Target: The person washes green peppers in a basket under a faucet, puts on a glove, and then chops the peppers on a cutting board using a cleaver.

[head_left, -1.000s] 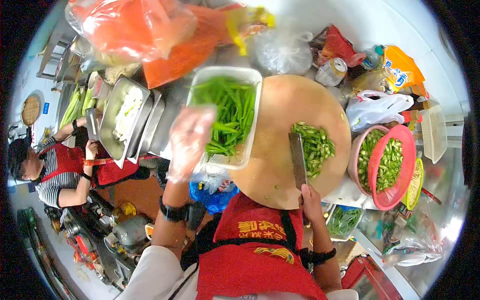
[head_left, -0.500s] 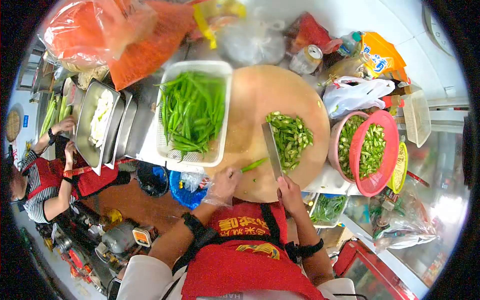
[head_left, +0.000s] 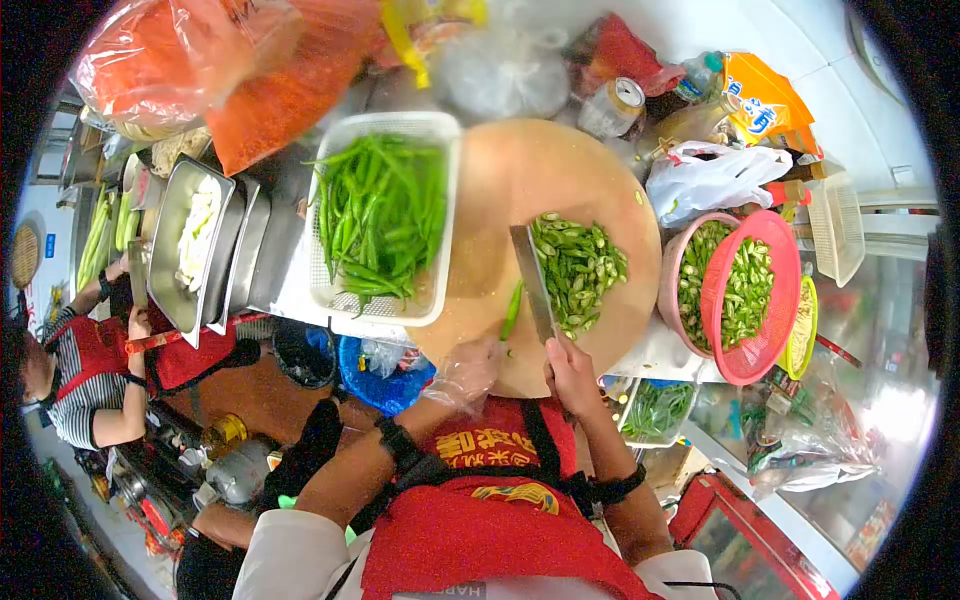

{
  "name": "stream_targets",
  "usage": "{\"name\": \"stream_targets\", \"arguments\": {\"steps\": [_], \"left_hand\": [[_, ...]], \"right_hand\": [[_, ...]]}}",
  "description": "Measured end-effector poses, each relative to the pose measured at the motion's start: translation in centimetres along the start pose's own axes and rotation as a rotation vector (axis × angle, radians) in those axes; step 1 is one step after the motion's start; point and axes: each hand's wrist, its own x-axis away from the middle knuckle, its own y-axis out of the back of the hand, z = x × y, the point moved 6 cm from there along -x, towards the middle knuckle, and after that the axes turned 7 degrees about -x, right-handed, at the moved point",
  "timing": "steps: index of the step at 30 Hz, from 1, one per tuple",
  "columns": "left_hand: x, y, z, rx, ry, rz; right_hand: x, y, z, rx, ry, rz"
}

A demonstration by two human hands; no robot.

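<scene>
My right hand (head_left: 570, 378) is wrapped round the handle of a cleaver (head_left: 534, 284). Its blade stands on the round wooden chopping board (head_left: 490, 190), along the left side of a pile of sliced green chili peppers (head_left: 580, 275). Left of the blade, my left hand (head_left: 472, 366), in a clear plastic glove, is closed at the lower end of a whole green chili pepper (head_left: 512, 309). The pepper points up, nearly alongside the blade. A white basket (head_left: 452, 215) of whole green chili peppers (head_left: 380, 215) stands at the board's left.
Right of the board, a pink colander (head_left: 797, 295) of sliced peppers overlaps another pink bowl (head_left: 668, 285). A can (head_left: 612, 108) and bags lie behind the board. To the left are metal trays (head_left: 160, 260) and a co-worker (head_left: 100, 380) holding a knife.
My left hand has moved right, toward the blade, and the pepper has swung from nearly level to upright. The cleaver has shifted slightly left. Another person's dark-clothed limbs have appeared at lower left.
</scene>
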Motion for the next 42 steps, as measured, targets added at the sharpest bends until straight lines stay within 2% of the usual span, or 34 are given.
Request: {"name": "stream_targets", "arguments": {"steps": [1, 3, 4, 7, 10, 11, 12, 13, 16, 19, 21, 23, 25, 27, 28, 30, 31, 33, 34, 36, 37, 39, 40, 42], "left_hand": [[-0.1, 1.0, -1.1, 0.0, -0.001, 0.001], [-0.2, 2.4, -1.8, 0.13, 0.225, 0.039], [-0.4, 2.2, -1.6, 0.132, 0.232, 0.039], [-0.9, 0.5, -0.7, 0.126, 0.204, 0.077], [-1.1, -0.6, -0.4, 0.051, 0.14, -0.036], [-1.2, -0.5, -0.5, 0.098, 0.084, -0.133], [-1.1, -0.4, -0.5, 0.146, 0.034, -0.229], [-0.9, -0.8, -0.1, 0.147, 0.041, -0.228], [-2.0, -3.1, 0.9, -0.032, 0.04, -0.105], [-3.6, -5.8, 2.9, 0.096, 0.157, -0.082], [-3.7, -7.3, 4.0, 0.189, 0.251, -0.067], [-3.2, -5.2, 3.1, 0.291, 0.209, -0.018], [-3.2, -2.8, 0.9, 0.388, 0.155, 0.035], [-3.2, -2.4, 0.8, 0.464, 0.439, 0.199], [-3.4, -2.3, 1.0, 0.47, 0.439, 0.195], [-3.5, -1.3, 0.9, 0.202, 0.242, 0.079], [-3.6, -2.1, 1.6, 0.205, 0.24, 0.079], [-3.9, -1.8, 0.9, 0.263, 0.035, -0.126], [-4.1, -1.8, 0.9, 0.264, 0.032, -0.127], [-4.4, -2.6, 2.3, 0.379, 0.289, 0.1], [-3.9, -2.3, 1.8, 0.381, 0.297, 0.102], [-3.4, -1.0, 0.4, 0.729, 0.295, -0.085], [-3.5, -0.5, 0.2, 0.73, 0.292, -0.082], [-3.9, 0.0, -0.1, 0.518, 0.269, 0.048]], "right_hand": [[-0.1, -0.1, -0.2, 0.02, -0.023, 0.005], [0.2, -0.1, 0.2, 0.02, -0.047, 0.008], [0.4, -0.2, 0.2, 0.021, -0.074, 0.018], [0.9, -0.3, 0.3, 0.036, -0.036, -0.01], [0.2, -0.3, 0.4, 0.117, 0.003, 0.017], [0.2, -0.2, 0.5, 0.12, 0.007, 0.018], [0.5, -0.2, 0.7, 0.068, 0.012, 0.017], [0.8, -0.3, 0.6, 0.014, 0.011, 0.014], [0.5, -0.4, -0.4, -0.025, 0.006, 0.049], [0.1, -0.1, -0.6, 0.04, -0.053, 0.036], [1.0, -0.3, 0.6, 0.048, -0.023, 0.015], [1.2, -0.2, 0.8, 0.058, 0.009, -0.021], [0.3, -0.4, -0.2, 0.089, -0.016, 0.034], [0.7, -0.1, 0.1, 0.063, -0.009, 0.03], [0.8, -0.2, 0.3, 0.031, -0.009, 0.039], [1.3, -0.4, 0.3, 0.051, 0.028, 0.022], [1.3, -0.2, 0.6, 0.067, 0.074, 0.001], [0.7, -0.1, 0.2, 0.076, 0.044, 0.031], [0.4, -0.3, 0.0, 0.083, 0.017, 0.069], [1.1, -0.5, 1.0, 0.053, 0.006, 0.038], [1.7, -0.6, 1.3, 0.016, -0.016, 0.002], [1.2, -0.4, 0.4, 0.03, -0.012, 0.039], [1.1, -0.3, 0.1, 0.042, -0.002, 0.072], [0.8, 0.1, -0.3, 0.061, -0.046, 0.075]]}}
